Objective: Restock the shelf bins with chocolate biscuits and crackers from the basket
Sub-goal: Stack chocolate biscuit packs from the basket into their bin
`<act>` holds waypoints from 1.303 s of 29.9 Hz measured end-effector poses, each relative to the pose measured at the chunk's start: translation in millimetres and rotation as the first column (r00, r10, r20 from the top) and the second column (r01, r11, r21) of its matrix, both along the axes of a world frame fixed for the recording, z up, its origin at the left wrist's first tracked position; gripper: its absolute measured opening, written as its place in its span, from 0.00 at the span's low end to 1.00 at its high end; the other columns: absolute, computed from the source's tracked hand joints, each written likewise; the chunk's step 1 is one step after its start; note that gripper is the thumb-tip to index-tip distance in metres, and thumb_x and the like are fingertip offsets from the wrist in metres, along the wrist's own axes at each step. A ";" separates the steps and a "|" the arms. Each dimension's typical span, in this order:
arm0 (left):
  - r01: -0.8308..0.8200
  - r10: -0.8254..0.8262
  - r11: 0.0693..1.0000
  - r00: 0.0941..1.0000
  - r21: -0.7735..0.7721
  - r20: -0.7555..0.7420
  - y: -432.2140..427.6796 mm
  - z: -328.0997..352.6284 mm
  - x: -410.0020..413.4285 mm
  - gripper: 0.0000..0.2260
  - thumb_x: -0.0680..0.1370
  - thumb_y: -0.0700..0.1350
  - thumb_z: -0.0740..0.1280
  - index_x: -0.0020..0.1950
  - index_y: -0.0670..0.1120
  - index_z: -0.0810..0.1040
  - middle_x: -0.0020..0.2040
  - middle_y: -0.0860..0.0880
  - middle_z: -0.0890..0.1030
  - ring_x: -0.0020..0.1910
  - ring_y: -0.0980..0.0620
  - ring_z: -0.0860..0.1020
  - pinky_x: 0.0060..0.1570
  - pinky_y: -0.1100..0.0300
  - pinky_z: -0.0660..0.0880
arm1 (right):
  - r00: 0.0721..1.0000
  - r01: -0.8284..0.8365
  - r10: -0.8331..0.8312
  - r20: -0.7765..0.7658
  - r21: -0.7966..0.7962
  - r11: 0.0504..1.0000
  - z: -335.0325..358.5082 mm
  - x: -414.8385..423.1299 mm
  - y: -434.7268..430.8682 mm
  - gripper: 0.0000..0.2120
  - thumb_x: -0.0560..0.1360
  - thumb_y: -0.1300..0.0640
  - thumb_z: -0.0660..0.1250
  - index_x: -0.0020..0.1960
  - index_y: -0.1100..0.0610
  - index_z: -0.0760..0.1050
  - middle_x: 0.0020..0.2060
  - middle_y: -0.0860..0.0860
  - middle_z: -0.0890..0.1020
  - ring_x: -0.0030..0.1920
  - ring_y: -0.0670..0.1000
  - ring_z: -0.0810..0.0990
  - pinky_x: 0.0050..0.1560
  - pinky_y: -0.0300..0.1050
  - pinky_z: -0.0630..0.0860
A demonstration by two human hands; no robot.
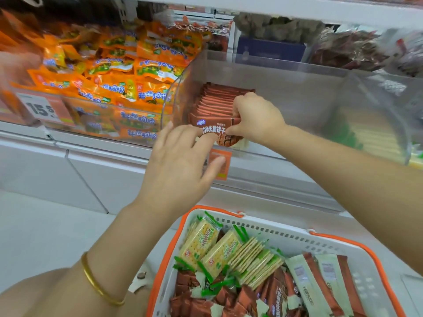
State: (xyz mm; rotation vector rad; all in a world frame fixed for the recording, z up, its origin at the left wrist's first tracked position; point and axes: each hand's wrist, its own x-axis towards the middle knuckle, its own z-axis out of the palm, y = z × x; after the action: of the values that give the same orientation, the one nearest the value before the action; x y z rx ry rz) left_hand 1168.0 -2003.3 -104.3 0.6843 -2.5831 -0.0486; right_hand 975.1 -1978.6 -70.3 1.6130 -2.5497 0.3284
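Hands at clear bin (274, 75): right hand (256, 117) pinches chocolate biscuit packs (215, 101), left hand (180, 161) relaxed, fingertips (207, 139) touching front pack (215, 131).

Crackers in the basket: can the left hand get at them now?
Probably yes: left hand is open, only touching a biscuit pack, and the crackers lie uncovered atop the basket.

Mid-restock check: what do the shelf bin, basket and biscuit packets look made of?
Shelf bin: clear glossy plastic, likely acrylic; orange packs show through its wall. Basket: white matte moulded plastic with slotted walls, orange rim. Biscuit packets: thin brown printed film, probably plastic, faintly shiny.
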 end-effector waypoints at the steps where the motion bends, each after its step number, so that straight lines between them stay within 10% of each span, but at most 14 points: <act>1: 0.000 0.000 1.000 1.000 0.001 0.004 0.4 0.5 0.2 0.22 0.77 0.57 0.53 0.63 0.48 0.76 0.58 0.48 0.77 0.63 0.45 0.72 0.70 0.50 0.52 | 0.998 0.010 -0.007 -0.057 0.043 0.999 -1.5 2.7 -0.3 0.16 0.71 0.48 0.72 0.48 0.55 0.67 0.51 0.54 0.73 0.51 0.57 0.75 0.43 0.47 0.68; 8: 0.013 -0.012 0.999 1.000 -0.036 0.026 -1.6 -0.9 1.5 0.22 0.77 0.56 0.54 0.64 0.48 0.75 0.58 0.48 0.77 0.64 0.46 0.71 0.71 0.50 0.53 | 0.970 0.029 0.017 -0.244 0.184 0.982 -2.5 10.4 -1.9 0.24 0.75 0.45 0.67 0.62 0.60 0.67 0.57 0.56 0.71 0.52 0.60 0.77 0.40 0.50 0.70; 20: 0.032 -0.033 0.998 0.999 -0.048 -0.034 -1.3 -2.4 2.5 0.22 0.77 0.55 0.54 0.65 0.46 0.74 0.60 0.45 0.77 0.67 0.43 0.70 0.72 0.47 0.54 | 0.966 0.044 -0.007 -0.258 0.136 0.990 -0.1 6.9 3.7 0.30 0.70 0.41 0.71 0.60 0.59 0.64 0.55 0.55 0.73 0.49 0.59 0.78 0.36 0.48 0.67; 26: 0.068 -0.111 0.986 0.952 -0.155 -0.286 35.9 4.6 20.9 0.13 0.76 0.45 0.62 0.57 0.43 0.79 0.56 0.46 0.79 0.56 0.43 0.74 0.55 0.49 0.69 | 0.998 0.066 -0.060 0.033 -0.234 0.970 36.7 37.6 55.0 0.18 0.72 0.45 0.70 0.52 0.54 0.67 0.49 0.52 0.74 0.48 0.57 0.76 0.42 0.48 0.68; 29: 0.126 -0.131 0.991 0.977 -0.038 -0.169 59.2 -18.4 33.0 0.11 0.75 0.46 0.61 0.53 0.44 0.79 0.49 0.49 0.80 0.48 0.44 0.75 0.44 0.50 0.72 | 0.972 0.017 0.091 0.219 -0.449 0.893 28.3 71.6 113.2 0.14 0.70 0.51 0.72 0.42 0.52 0.66 0.36 0.45 0.72 0.39 0.52 0.72 0.40 0.49 0.70; 34: 0.063 -0.153 0.970 0.906 0.233 0.394 74.4 -65.8 33.0 0.13 0.80 0.49 0.57 0.60 0.47 0.76 0.57 0.50 0.77 0.60 0.47 0.71 0.53 0.51 0.73 | 0.883 -0.104 0.045 0.467 0.101 0.989 -98.0 87.9 154.3 0.07 0.73 0.57 0.68 0.43 0.49 0.70 0.38 0.46 0.75 0.44 0.51 0.76 0.43 0.47 0.73; 39: 0.096 -0.236 0.952 0.833 0.289 0.501 75.6 -86.0 25.4 0.12 0.80 0.44 0.57 0.61 0.48 0.75 0.60 0.49 0.76 0.60 0.48 0.72 0.55 0.49 0.74 | 0.894 -0.363 0.133 0.429 0.516 0.776 -216.4 94.6 177.7 0.11 0.75 0.61 0.64 0.57 0.58 0.74 0.51 0.53 0.75 0.54 0.56 0.75 0.48 0.49 0.74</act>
State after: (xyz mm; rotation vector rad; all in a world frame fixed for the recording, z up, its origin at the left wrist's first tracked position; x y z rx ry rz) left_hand 1193.4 -1927.7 -190.4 0.6206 -3.2133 -0.2898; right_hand 1069.7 -1800.9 -286.6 2.3250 -2.8975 -0.1974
